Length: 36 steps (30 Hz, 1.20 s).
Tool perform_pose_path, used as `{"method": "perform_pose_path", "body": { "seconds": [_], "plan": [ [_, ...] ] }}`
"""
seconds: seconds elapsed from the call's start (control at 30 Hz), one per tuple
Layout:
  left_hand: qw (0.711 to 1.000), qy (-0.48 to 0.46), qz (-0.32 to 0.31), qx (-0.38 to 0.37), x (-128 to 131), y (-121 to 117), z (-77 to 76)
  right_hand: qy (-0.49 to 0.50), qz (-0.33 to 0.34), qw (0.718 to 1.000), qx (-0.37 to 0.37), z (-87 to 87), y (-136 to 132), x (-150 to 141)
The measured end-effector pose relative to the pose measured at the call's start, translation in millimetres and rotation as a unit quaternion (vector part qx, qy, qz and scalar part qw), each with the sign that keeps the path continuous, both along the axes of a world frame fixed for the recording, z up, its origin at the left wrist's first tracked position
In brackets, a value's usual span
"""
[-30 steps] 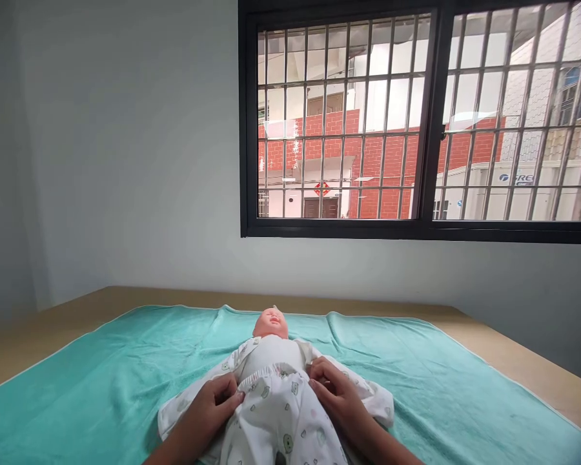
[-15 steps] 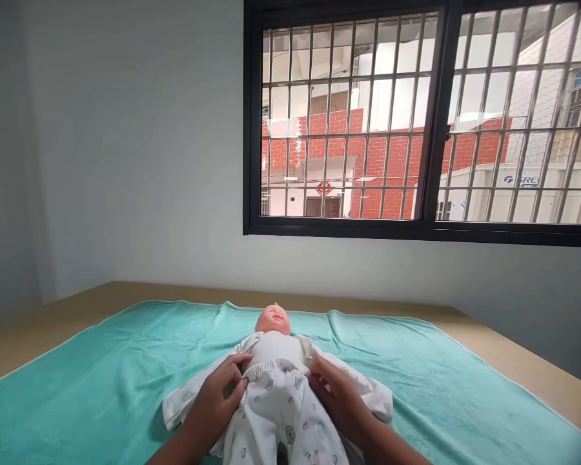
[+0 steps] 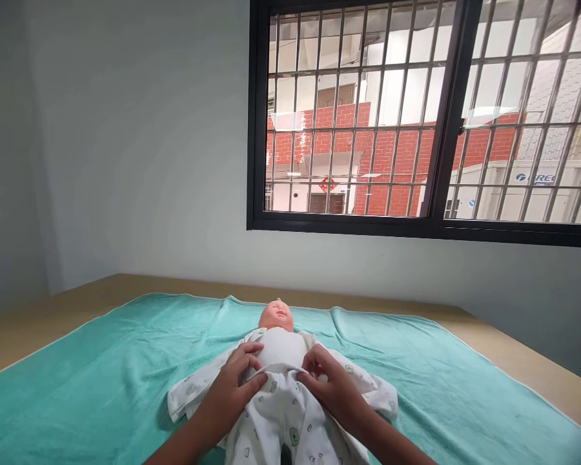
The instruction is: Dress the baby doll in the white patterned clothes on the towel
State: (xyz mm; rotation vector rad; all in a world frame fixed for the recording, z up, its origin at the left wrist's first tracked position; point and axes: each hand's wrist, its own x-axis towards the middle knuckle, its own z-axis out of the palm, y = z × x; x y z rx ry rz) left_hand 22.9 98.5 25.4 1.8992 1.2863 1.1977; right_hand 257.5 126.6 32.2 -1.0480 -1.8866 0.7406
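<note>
A baby doll [image 3: 277, 315] lies on its back on a teal towel [image 3: 101, 374], head toward the window. It wears white printed trousers [image 3: 283, 420], and an open white printed top [image 3: 193, 391] is spread under it. My left hand [image 3: 235, 386] grips the trousers' waistband on the doll's left side, fingers curled over the belly. On the other side of the waistband my right hand [image 3: 326, 386] pinches the same edge. Both hands sit at the doll's waist, close together.
The towel covers a wooden platform [image 3: 513, 352] set against a grey wall [image 3: 140, 148]. A black-framed barred window [image 3: 426, 116] is above, showing a red brick building outside.
Both hands have slid up the doll's body toward its chest, drawing the trousers' waistband higher. The camera view has shifted slightly to the left and down.
</note>
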Motion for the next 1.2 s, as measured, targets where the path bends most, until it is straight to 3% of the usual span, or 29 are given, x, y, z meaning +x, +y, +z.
{"method": "perform_pose_path", "body": {
  "seconds": [0.2, 0.37, 0.47, 0.57, 0.8, 1.03, 1.1, 1.2],
  "plan": [
    [0.999, -0.015, -0.019, -0.029, -2.5, -7.4, 10.0, 0.014, -0.015, 0.999, -0.030, -0.7, -2.6, -1.0],
    [0.992, -0.082, -0.045, -0.084, -8.7, -3.9, 15.2, 0.081, 0.031, 0.991, -0.105, -6.7, 8.4, 3.1],
    [0.988, -0.110, -0.037, -0.101, -10.1, -1.2, 15.9, 0.116, 0.041, 0.987, -0.100, -10.4, 13.6, 6.3],
    [0.994, -0.083, -0.018, -0.076, -8.6, -0.3, 12.7, 0.141, 0.049, 0.983, -0.105, -14.0, 15.9, 8.5],
    [0.999, 0.039, 0.030, 0.018, 3.2, -0.2, 4.4, 0.249, 0.046, 0.945, -0.209, -25.6, 18.1, 6.2],
    [0.990, 0.100, 0.082, 0.056, 9.9, 20.0, 12.1, 0.308, 0.121, 0.906, -0.265, -9.8, 22.7, 7.2],
    [0.988, 0.112, 0.091, 0.054, 10.6, 28.0, 15.2, 0.269, 0.133, 0.915, -0.270, -5.9, 31.5, 11.6],
    [0.990, 0.104, 0.087, 0.033, 8.6, 37.6, 18.5, 0.130, 0.121, 0.960, -0.218, 1.3, 45.3, 19.9]
  ]
}}
